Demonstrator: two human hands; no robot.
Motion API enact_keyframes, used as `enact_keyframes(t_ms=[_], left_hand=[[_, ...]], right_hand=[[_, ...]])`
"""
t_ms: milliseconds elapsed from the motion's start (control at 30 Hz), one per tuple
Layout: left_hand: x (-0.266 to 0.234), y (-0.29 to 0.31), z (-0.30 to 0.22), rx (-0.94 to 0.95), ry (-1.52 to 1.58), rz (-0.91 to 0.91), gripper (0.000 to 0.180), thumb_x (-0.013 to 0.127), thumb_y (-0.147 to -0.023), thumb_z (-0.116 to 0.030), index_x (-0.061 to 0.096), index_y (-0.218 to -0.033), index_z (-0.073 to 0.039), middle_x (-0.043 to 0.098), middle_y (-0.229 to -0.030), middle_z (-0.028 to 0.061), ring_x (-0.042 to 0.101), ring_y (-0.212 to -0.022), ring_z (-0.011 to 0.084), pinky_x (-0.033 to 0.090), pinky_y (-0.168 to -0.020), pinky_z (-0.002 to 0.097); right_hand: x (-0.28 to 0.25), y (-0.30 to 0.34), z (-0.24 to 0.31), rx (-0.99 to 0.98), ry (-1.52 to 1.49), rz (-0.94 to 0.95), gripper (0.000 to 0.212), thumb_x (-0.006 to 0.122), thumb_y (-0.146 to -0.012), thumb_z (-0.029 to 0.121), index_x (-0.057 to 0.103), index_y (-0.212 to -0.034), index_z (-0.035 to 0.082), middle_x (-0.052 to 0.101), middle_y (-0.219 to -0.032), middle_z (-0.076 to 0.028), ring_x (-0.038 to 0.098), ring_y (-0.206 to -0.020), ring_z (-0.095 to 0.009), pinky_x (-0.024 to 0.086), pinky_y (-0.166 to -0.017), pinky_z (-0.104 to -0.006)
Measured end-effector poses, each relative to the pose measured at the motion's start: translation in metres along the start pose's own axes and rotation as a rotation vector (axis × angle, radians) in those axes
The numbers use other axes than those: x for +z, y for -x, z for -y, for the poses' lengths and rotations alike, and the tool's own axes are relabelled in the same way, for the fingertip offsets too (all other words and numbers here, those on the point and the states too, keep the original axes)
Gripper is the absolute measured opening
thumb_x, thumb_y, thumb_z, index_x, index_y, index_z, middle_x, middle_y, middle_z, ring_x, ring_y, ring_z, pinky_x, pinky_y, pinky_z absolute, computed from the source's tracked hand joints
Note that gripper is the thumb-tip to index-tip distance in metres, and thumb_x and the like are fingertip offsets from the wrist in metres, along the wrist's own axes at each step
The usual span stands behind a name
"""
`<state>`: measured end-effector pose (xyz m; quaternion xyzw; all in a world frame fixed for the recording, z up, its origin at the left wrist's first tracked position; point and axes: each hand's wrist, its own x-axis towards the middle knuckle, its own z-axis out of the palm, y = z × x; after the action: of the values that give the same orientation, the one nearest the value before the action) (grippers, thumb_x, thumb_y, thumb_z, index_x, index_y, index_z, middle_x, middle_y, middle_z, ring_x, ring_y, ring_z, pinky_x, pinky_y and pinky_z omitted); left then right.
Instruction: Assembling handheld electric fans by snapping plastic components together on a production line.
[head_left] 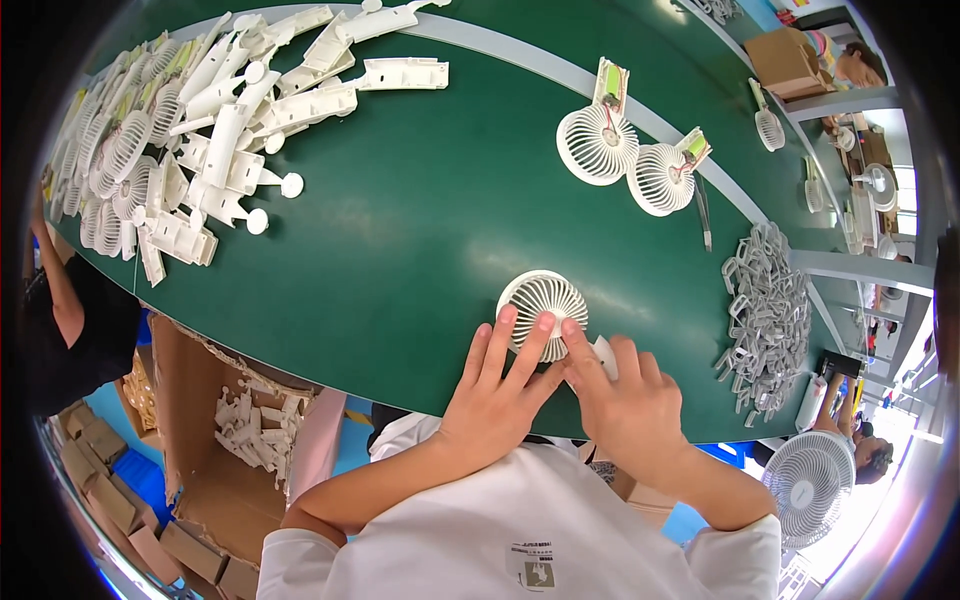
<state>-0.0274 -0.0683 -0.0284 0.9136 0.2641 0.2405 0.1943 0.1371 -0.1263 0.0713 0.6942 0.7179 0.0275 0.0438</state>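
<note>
A small white round fan head (541, 297) with a ribbed grille lies on the green table (400, 230) near its front edge. My left hand (495, 390) rests on it, fingers spread over the lower part of the grille. Beside it, my right hand (615, 400) presses a white handle piece (604, 355) that joins the fan head; the fingers cover most of it. Both hands touch each other at the fan.
Two more fan heads with green batteries (598, 140) (664, 176) lie further back. At the far left is a pile of white handle shells and grilles (190, 130). Grey clips (768, 305) are heaped at right. A cardboard box of parts (250, 420) stands below the table; a person (70, 310) at left.
</note>
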Motion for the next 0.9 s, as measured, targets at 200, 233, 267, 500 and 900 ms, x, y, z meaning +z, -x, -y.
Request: enact_keyframes(t_ms=[200,233,267,500,900], left_hand=[[-0.002,-0.001,0.001,0.02,-0.005,0.018,0.038,0.062,-0.094,-0.014,0.067,-0.132,-0.015,0.031,-0.166,0.0123,0.029,-0.15,0.0504,0.04,-0.112,0.0603],[-0.002,-0.001,0.002,0.032,-0.008,0.022,0.038,0.062,-0.094,-0.014,0.067,-0.132,-0.015,0.031,-0.166,0.0123,0.029,-0.15,0.0504,0.04,-0.112,0.0603],[-0.002,-0.002,0.002,0.026,-0.003,0.007,0.038,0.062,-0.094,-0.013,0.068,-0.131,-0.015,0.032,-0.166,0.0131,0.029,-0.15,0.0513,0.04,-0.112,0.0606],[0.006,-0.001,-0.001,0.024,-0.015,-0.043,0.037,0.063,-0.091,-0.01,0.068,-0.127,-0.014,0.031,-0.165,0.0173,0.028,-0.148,0.0551,0.04,-0.112,0.0611],[-0.012,-0.007,0.004,0.084,-0.072,0.019,0.031,0.066,-0.093,-0.012,0.069,-0.124,-0.009,0.038,-0.161,0.0215,0.032,-0.147,0.0557,0.047,-0.105,0.0582]], right_hand=[[-0.005,-0.005,0.017,0.038,0.017,0.177,0.06,0.074,-0.091,0.029,0.058,-0.144,0.005,0.056,-0.086,-0.009,0.056,-0.056,-0.021,0.047,-0.042,-0.0302],[-0.007,-0.008,0.017,0.04,-0.063,0.202,0.061,0.074,-0.092,0.029,0.057,-0.144,0.003,0.054,-0.084,-0.009,0.057,-0.056,-0.021,0.047,-0.042,-0.0305],[-0.007,-0.007,0.015,0.052,-0.067,0.195,0.061,0.074,-0.092,0.029,0.057,-0.144,0.003,0.054,-0.084,-0.009,0.057,-0.056,-0.021,0.047,-0.042,-0.0305],[0.004,0.006,0.011,0.037,-0.08,0.083,0.064,0.072,-0.091,0.027,0.054,-0.148,0.008,0.053,-0.084,-0.008,0.055,-0.056,-0.019,0.046,-0.042,-0.0293],[-0.004,-0.006,0.004,0.147,-0.413,0.152,0.059,0.073,-0.09,0.023,0.056,-0.145,0.01,0.059,-0.091,-0.012,0.065,-0.067,-0.027,0.053,-0.053,-0.0362]])
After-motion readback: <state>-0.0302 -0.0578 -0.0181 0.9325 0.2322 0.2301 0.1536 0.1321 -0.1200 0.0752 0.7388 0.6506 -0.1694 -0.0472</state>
